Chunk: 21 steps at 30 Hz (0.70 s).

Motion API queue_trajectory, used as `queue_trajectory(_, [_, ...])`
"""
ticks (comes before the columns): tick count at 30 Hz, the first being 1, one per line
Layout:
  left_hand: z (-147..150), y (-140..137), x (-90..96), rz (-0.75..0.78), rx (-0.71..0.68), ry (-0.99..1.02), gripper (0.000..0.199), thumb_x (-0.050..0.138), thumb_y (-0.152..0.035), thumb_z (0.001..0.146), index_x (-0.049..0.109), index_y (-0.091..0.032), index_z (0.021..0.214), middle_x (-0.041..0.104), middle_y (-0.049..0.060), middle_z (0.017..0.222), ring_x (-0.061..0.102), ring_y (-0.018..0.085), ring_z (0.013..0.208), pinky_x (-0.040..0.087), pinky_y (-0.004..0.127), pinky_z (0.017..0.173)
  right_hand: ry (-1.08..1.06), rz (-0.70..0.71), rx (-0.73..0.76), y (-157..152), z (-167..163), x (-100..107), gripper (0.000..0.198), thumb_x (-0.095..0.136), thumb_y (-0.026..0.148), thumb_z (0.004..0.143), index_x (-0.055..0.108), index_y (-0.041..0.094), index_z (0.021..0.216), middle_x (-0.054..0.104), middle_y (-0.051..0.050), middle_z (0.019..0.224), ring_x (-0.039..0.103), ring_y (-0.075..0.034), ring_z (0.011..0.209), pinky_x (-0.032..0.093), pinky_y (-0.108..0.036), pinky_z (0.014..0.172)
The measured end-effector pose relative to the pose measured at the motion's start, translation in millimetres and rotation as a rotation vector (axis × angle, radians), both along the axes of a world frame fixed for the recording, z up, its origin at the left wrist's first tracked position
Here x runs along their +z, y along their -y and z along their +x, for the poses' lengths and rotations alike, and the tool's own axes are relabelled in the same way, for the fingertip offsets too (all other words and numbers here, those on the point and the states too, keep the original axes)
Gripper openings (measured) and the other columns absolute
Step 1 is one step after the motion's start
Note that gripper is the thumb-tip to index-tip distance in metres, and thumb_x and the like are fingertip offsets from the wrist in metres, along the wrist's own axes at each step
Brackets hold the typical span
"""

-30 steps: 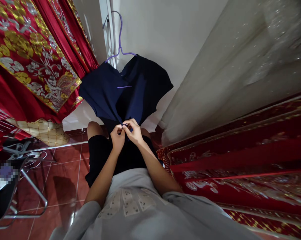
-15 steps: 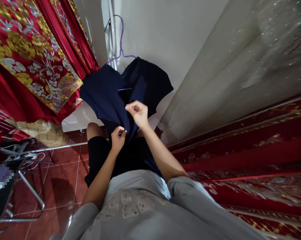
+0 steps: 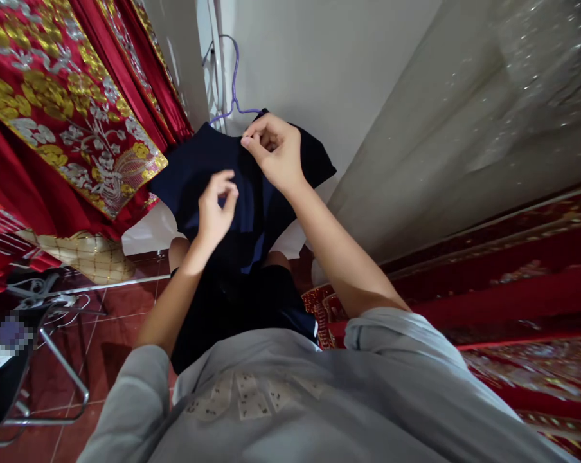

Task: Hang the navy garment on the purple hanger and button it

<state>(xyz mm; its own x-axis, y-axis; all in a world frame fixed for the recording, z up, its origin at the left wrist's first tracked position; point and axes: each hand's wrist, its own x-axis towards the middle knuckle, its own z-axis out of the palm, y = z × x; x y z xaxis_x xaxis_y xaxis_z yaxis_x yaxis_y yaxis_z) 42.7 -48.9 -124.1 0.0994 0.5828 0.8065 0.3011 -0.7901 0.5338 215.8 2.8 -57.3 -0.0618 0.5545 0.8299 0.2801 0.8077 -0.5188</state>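
Note:
A dark blue short-sleeved shirt [image 3: 189, 173] hangs in front of me on a purple hanger [image 3: 234, 83]. My right hand [image 3: 278, 151] is at the top of the shirt's front, thumb and forefinger pinched together at the neckline edge. The small bit of cloth between those fingertips is mostly hidden. Lower and to the left, my left hand [image 3: 216, 212] hovers in front of the shirt's chest. Its fingers are bent, with a gap between thumb and forefinger, and nothing shows in them.
Red cloth with gold and silver embroidery [image 3: 78, 116] hangs at the left. A black chair with metal legs [image 3: 62, 373] stands on the red tiled floor [image 3: 121, 334]. Clear plastic sheeting [image 3: 464, 128] covers something at the right, above more red decorated fabric [image 3: 536, 270].
Both hands have moved up the shirt, the right one to the neckline and the left to chest height. The front, which hung apart with part of the hanger showing, now lies closer together.

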Motion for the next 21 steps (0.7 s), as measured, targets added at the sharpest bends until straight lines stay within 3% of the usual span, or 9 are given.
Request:
queue_trajectory(2, [-3,-23,38.0,0.04,-0.026,0.012,0.028,0.065,-0.036,0.101,0.063,-0.024,0.126,0.067,0.003,0.093,0.069,0.019,0.093,0.053,0.03,0.087,0.067,0.004,-0.004,1,3,1,0.048,0.057,0.069,0.095,0.065,0.022,0.097,0.057,-0.002,0.079,0.061,-0.017,0.077,0.056,-0.036,0.08])
queue_trajectory(4, [-5,-43,61.5,0.037,-0.056,-0.014,0.025,0.072,-0.038,0.096,0.068,-0.021,0.113,0.064,0.002,0.085,0.07,0.019,0.088,0.054,0.029,0.083,0.128,0.021,-0.02,2,5,1,0.047,0.054,0.068,0.097,0.065,0.021,0.098,0.058,-0.002,0.081,0.061,-0.017,0.077,0.056,-0.036,0.081])
queue_trajectory(8, [-2,-56,71.6,-0.057,-0.093,0.026,0.022,0.08,-0.035,0.09,0.067,-0.017,0.09,0.06,0.001,0.075,0.069,0.02,0.084,0.053,0.028,0.076,0.234,0.089,-0.109,1,5,-7,0.044,0.044,0.06,0.104,0.064,0.02,0.1,0.059,-0.002,0.08,0.063,-0.018,0.081,0.054,-0.037,0.085])
queue_trajectory(12, [3,-45,78.0,-0.171,-0.083,0.163,0.019,0.076,-0.027,0.095,0.062,-0.018,0.085,0.057,-0.001,0.072,0.065,0.016,0.077,0.048,0.025,0.07,0.393,0.149,-0.176,-3,1,-36,0.036,0.037,0.044,0.108,0.063,0.019,0.101,0.066,-0.005,0.088,0.065,-0.02,0.086,0.049,-0.036,0.083])
queue_trajectory(15, [-10,-43,94.8,-0.119,0.013,0.278,0.021,0.068,-0.015,0.1,0.056,-0.019,0.082,0.055,-0.003,0.071,0.055,0.012,0.067,0.045,0.024,0.067,0.601,0.128,-0.135,-5,1,-72,0.033,0.036,0.035,0.107,0.063,0.018,0.097,0.069,-0.007,0.088,0.065,-0.02,0.083,0.043,-0.033,0.074])
queue_trajectory(17, [-35,-48,104.2,-0.021,0.139,0.367,0.025,0.062,-0.009,0.102,0.052,-0.018,0.081,0.051,-0.003,0.072,0.051,0.01,0.068,0.045,0.023,0.07,0.699,0.087,-0.091,-3,1,-95,0.034,0.034,0.033,0.106,0.061,0.018,0.094,0.07,-0.007,0.085,0.065,-0.02,0.079,0.04,-0.031,0.07])
queue_trajectory(19, [-69,-58,105.8,0.054,0.308,0.431,0.027,0.059,-0.005,0.103,0.049,-0.016,0.08,0.046,-0.003,0.075,0.048,0.009,0.073,0.044,0.021,0.077,0.711,0.056,-0.066,2,1,-109,0.035,0.033,0.035,0.107,0.06,0.019,0.092,0.07,-0.007,0.084,0.064,-0.019,0.078,0.039,-0.031,0.068])
queue_trajectory(21, [-105,-69,97.4,-0.002,0.451,0.458,0.029,0.051,-0.005,0.107,0.044,-0.016,0.081,0.041,-0.003,0.079,0.043,0.008,0.077,0.042,0.018,0.08,0.673,0.051,-0.054,7,0,-113,0.036,0.033,0.038,0.108,0.06,0.019,0.092,0.07,-0.006,0.084,0.064,-0.018,0.078,0.039,-0.03,0.069])
